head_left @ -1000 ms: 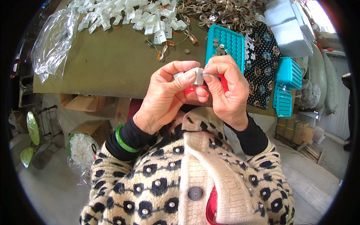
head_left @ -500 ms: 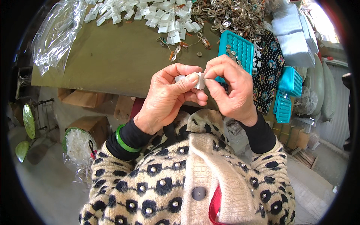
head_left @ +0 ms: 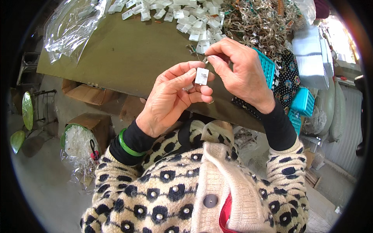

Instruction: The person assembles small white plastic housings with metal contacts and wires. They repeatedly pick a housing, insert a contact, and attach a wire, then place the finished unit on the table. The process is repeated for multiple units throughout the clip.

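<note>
My left hand (head_left: 171, 91) is closed round a small white plastic case (head_left: 202, 76), gripped between thumb and fingers with a flat side showing. Something shiny shows under its fingertips, too small to name. Above and to the right, my right hand (head_left: 241, 72) is closed in a pinch over the table. A small greyish bit shows at its fingertips, and I cannot make out what it is. Beyond the hands lies a heap of white plastic cases (head_left: 194, 19). To its right is a tangled pile of wired parts (head_left: 260, 23).
A teal tray (head_left: 266, 68) lies partly behind my right hand, on dark patterned cloth (head_left: 287, 73). White ribbed sheets (head_left: 309, 58) and stacked teal trays (head_left: 302, 101) are at the right. Clear plastic bags (head_left: 74, 27) lie far left on the table (head_left: 116, 54); a filled tub (head_left: 77, 141) stands below.
My right hand has left the white case and moved up over the table. The case has turned in my left hand, showing a flat side. The view has shifted somewhat.
</note>
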Demonstrator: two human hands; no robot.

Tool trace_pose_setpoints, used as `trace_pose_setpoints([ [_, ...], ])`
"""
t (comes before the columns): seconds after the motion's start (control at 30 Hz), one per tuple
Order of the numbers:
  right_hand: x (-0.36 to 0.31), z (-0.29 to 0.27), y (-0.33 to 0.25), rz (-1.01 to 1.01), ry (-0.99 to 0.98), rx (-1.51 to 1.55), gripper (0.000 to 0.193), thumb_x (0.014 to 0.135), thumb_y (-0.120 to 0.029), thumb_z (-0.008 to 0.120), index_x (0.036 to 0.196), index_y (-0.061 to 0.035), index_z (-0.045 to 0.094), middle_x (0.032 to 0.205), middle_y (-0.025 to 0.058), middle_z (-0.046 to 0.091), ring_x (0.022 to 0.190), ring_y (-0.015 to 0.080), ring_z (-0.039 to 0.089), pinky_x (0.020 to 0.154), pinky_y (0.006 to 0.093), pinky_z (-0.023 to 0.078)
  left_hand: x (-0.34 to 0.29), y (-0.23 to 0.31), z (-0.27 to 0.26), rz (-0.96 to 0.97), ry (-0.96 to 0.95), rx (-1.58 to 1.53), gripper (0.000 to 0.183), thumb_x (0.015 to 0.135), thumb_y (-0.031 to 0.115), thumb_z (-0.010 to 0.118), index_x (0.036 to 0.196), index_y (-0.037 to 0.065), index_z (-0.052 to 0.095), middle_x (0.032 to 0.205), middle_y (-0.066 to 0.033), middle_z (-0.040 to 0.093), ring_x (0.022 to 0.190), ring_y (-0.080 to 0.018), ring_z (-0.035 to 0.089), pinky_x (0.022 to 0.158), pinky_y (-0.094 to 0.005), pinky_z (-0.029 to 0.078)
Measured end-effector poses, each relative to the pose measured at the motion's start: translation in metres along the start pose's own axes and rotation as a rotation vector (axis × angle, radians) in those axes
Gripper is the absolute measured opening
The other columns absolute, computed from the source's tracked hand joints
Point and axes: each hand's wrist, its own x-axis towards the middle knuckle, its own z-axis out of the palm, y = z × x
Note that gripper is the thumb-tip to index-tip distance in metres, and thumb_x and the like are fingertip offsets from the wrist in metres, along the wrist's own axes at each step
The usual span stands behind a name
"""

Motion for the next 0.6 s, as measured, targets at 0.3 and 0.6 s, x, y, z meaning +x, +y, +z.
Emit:
trace_pose_setpoints([
  [0.3,0.026,0.034,0.021,-0.11,-0.079,-0.499,0.02,0.082,-0.018,0.069,0.073,-0.0032,0.06,0.07,0.0129,0.064,0.062,0.0293,0.065,0.054,0.0373,0.052,0.0,0.006,-0.009,0.032,0.054,0.039,0.021,0.098,0.014,0.059,0.112,-0.001,0.061,0.104,-0.0165,0.069,0.078,-0.0238,0.07,0.071,-0.0386,0.061],
  [0.6,0.033,0.041,0.025,0.052,-0.132,-0.433,0.017,0.081,-0.016,0.067,0.073,-0.0012,0.064,0.067,0.0166,0.066,0.062,0.0314,0.067,0.054,0.0381,0.053,-0.001,0.008,-0.005,0.024,0.096,-0.013,0.027,0.098,0.013,0.058,0.121,-0.001,0.058,0.107,-0.0205,0.069,0.071,-0.0211,0.068,0.067,-0.0346,0.059],
])
